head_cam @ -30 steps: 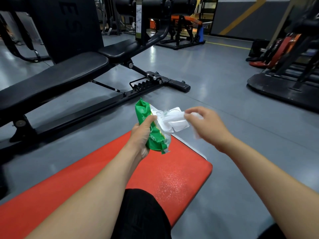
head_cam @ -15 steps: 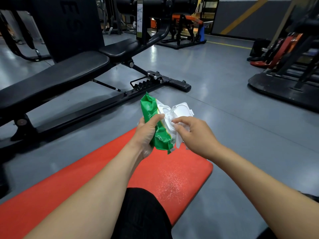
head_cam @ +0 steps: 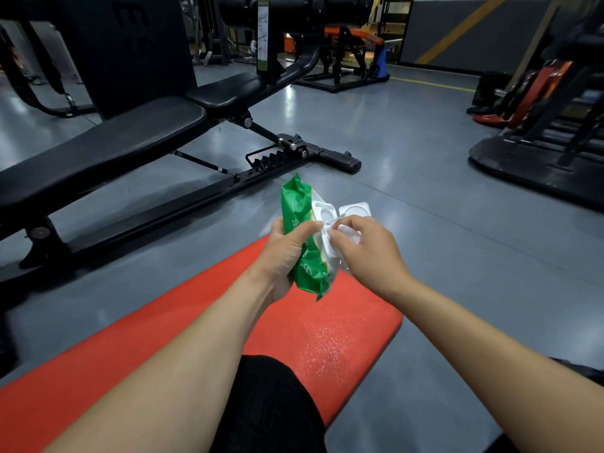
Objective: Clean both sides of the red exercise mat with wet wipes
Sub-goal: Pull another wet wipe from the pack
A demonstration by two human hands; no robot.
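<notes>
Right hand (head_cam: 366, 253) back at wipes pack (head_cam: 302, 243)

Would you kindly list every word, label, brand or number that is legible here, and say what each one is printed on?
None can be read with confidence.
Wet wipes pack, gripped by the left hand: white print on the green wrapper, too small and creased to read.
Machine panel behind the bench: large embossed dark letters, too faint to make out.
Label strip on the machine upright: printed text, too small and blurred.
The right hand pinches a wipe at the pack's opening, covering part of it.
</notes>
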